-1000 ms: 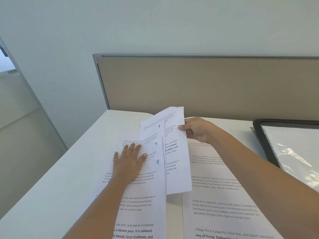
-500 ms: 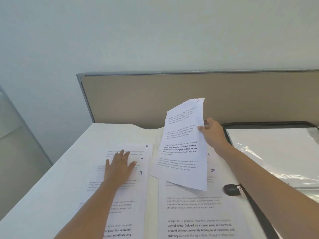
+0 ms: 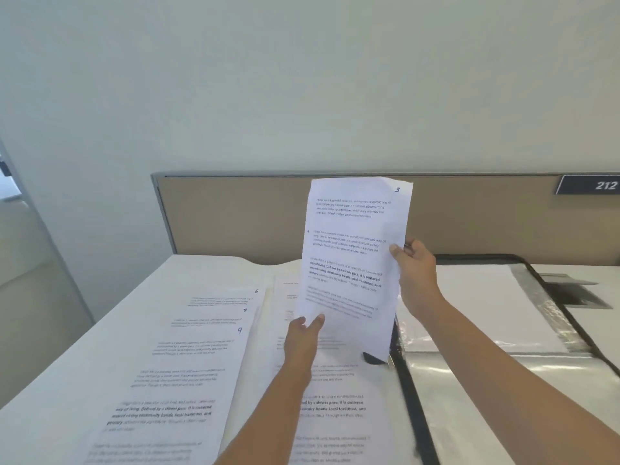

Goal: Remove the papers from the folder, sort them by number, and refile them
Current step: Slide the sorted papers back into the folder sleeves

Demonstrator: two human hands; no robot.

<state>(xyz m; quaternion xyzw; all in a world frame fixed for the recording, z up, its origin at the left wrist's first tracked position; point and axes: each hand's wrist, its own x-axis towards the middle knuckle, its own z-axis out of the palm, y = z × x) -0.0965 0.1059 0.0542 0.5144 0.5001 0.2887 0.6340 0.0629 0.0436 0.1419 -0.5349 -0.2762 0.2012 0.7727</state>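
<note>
Paper numbered 3 (image 3: 352,263), white with printed paragraphs, is held upright in the air just left of the open folder (image 3: 503,330). The right grip (image 3: 416,273) pinches its right edge and the left grip (image 3: 303,333) holds its lower left corner.

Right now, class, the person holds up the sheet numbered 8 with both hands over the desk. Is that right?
No. The head view shows the raised sheet numbered 3, not 8. The left hand and right hand do both hold it over the desk.
</note>
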